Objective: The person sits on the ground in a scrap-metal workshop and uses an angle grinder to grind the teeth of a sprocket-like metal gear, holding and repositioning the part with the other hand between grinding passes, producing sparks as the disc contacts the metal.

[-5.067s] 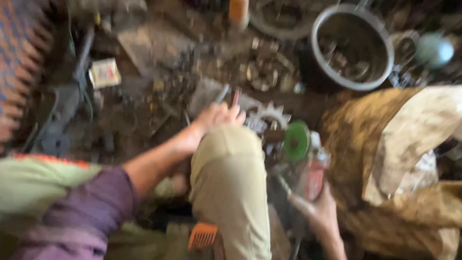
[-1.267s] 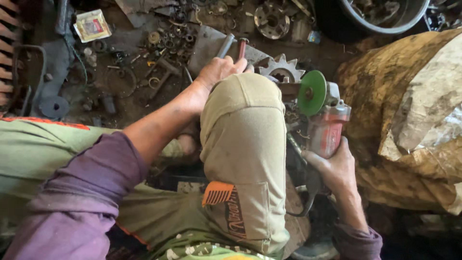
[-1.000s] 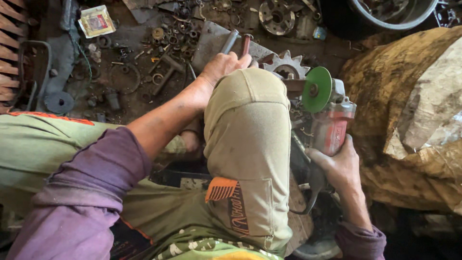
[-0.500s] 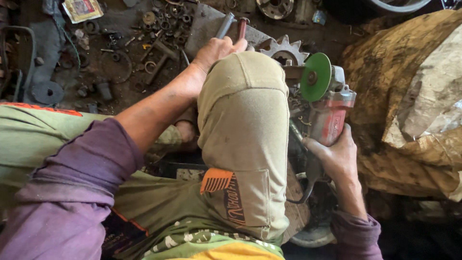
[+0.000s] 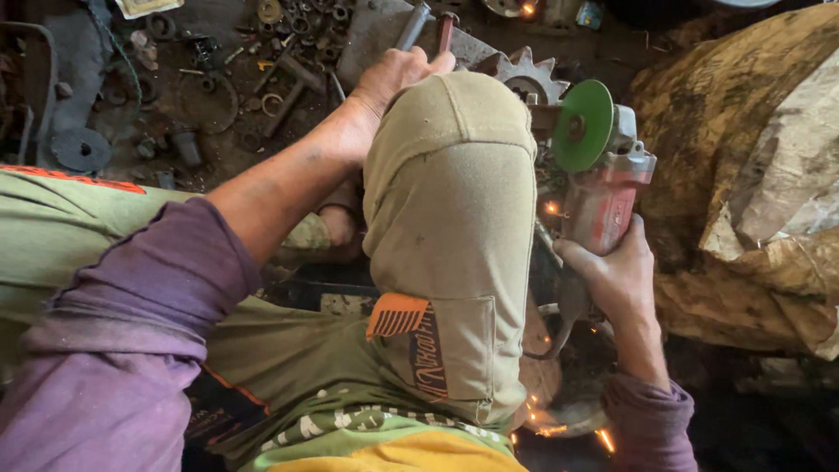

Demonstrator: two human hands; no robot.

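My right hand (image 5: 616, 275) grips the body of a red and grey angle grinder (image 5: 605, 188) with a green disc (image 5: 582, 125), held just right of my raised knee (image 5: 454, 140). Orange sparks show below the grinder and near my right sleeve. My left hand (image 5: 384, 87) reaches past the knee and closes on a metal rod (image 5: 412, 24) and a reddish rod (image 5: 445, 28) lying on a grey metal plate (image 5: 367, 39). A toothed sprocket (image 5: 523, 77) sits beside the disc, partly hidden by my knee.
Rings, nuts and small metal scrap (image 5: 280, 52) litter the dirt floor at upper left. A dark round disc (image 5: 80, 149) lies at the far left. A dirty tan sack (image 5: 752, 175) fills the right side.
The view has drifted so the floor parts sit higher in frame. Sparks now fly below the grinder. Both hands keep their grips.
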